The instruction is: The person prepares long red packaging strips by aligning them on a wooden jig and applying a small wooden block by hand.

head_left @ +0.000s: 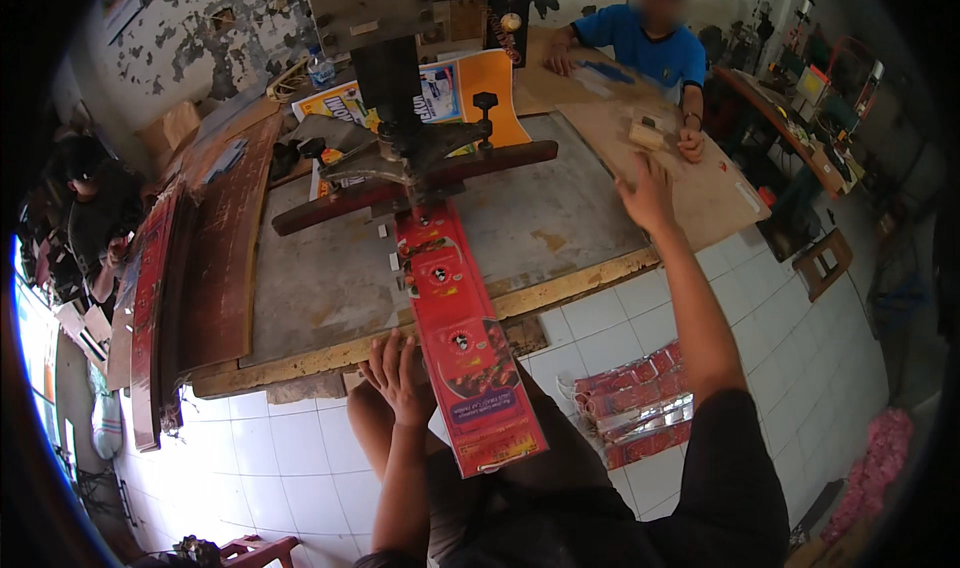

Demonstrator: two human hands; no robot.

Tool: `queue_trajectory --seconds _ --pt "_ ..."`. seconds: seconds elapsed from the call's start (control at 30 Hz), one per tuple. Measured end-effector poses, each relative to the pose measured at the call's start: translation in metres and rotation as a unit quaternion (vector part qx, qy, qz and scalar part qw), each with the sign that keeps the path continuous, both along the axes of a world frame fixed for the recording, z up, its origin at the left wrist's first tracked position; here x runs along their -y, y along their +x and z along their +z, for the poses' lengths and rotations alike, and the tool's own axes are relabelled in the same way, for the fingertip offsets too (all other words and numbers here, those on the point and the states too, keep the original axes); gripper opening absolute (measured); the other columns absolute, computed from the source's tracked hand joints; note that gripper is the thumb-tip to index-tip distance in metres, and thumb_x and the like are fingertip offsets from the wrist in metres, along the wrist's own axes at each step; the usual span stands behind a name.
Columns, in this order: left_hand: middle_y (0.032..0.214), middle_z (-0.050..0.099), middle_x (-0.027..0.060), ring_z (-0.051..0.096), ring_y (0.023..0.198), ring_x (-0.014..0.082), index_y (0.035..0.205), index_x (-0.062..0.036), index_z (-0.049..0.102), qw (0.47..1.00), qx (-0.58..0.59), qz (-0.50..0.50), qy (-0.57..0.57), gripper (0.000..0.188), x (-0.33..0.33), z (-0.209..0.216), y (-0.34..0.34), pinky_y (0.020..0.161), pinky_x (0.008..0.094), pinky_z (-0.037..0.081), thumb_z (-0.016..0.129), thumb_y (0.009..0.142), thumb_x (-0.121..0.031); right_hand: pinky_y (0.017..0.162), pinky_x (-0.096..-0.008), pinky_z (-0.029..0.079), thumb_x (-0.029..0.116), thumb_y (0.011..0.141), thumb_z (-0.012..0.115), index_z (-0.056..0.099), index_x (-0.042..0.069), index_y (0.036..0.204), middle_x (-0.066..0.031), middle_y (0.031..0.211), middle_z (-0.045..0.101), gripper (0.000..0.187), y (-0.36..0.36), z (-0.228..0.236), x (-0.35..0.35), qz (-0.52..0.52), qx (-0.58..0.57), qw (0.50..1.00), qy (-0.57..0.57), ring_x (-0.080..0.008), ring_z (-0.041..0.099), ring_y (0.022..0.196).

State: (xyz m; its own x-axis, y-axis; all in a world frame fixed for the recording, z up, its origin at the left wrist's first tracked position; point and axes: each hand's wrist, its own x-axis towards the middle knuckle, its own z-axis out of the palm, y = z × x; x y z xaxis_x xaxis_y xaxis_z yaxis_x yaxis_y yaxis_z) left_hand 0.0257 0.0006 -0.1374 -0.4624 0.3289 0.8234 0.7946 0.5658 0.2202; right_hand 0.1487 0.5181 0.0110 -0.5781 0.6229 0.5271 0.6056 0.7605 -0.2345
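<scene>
A long red printed packaging strip [455, 338] lies across the worktable [330, 288]. Its far end is under the dark crossbar [500, 168] of a heavy press, and its near end hangs over the table edge toward my lap. My left hand [400, 376] is at the table's front edge, close against the strip's left side, fingers spread; whether it touches the strip is unclear. Farther right, my right hand [648, 196] reaches out over the table's right side with fingers apart and nothing in it. A small pale block [648, 133] sits just beyond it.
Several red and silver packaging strips [635, 403] lie on the tiled floor to the right. Long dark red boards [215, 258] lean at the table's left. A person in a blue shirt [645, 53] sits across the table; another person [90, 198] is at far left.
</scene>
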Motion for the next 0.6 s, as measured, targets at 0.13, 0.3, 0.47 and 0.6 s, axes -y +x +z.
queue_trajectory --seconds 0.13,0.3,0.47,0.6 --pt "0.158 0.059 0.0079 0.04 0.156 0.0364 0.141 -0.0153 0.065 1.0 -0.024 0.001 0.018 0.05 -0.007 -0.017 -0.009 0.132 0.0581 0.009 0.073 0.097 -0.036 0.133 -0.056 0.023 0.045 0.106 0.063 0.039 0.009 0.165 -0.0221 0.171 0.035 0.073 -0.023 -0.021 -0.102 -0.062 0.019 0.993 0.1 -0.0401 0.031 0.16" --pt "0.155 0.061 0.0081 0.039 0.157 0.0369 0.14 -0.0194 0.062 0.996 -0.073 0.035 0.042 0.044 -0.004 -0.035 -0.018 0.133 0.0605 0.009 0.072 0.1 -0.036 0.134 -0.0587 0.016 0.047 0.106 0.059 0.037 0.007 0.166 -0.0201 0.174 0.031 0.076 -0.054 -0.02 -0.127 -0.127 0.071 0.987 0.075 -0.038 0.024 0.163" --pt "0.158 0.051 0.0093 0.041 0.153 0.0391 0.141 -0.0225 0.05 0.99 -0.129 0.061 -0.008 0.048 0.001 -0.065 -0.031 0.125 0.0649 0.028 0.075 0.102 -0.036 0.135 -0.0583 0.014 0.049 0.105 0.057 0.038 0.01 0.167 -0.0173 0.175 0.03 0.075 -0.064 -0.017 -0.146 -0.167 0.087 0.982 0.013 -0.0376 0.023 0.164" --pt "0.157 0.053 0.0082 0.039 0.154 0.0387 0.139 -0.0236 0.052 0.988 -0.137 0.061 0.033 0.045 -0.003 -0.074 -0.03 0.127 0.0647 0.024 0.074 0.102 -0.036 0.135 -0.057 0.015 0.048 0.105 0.057 0.038 0.011 0.167 -0.0164 0.175 0.03 0.074 -0.064 -0.018 -0.153 -0.173 0.09 0.981 0.01 -0.0383 0.024 0.163"
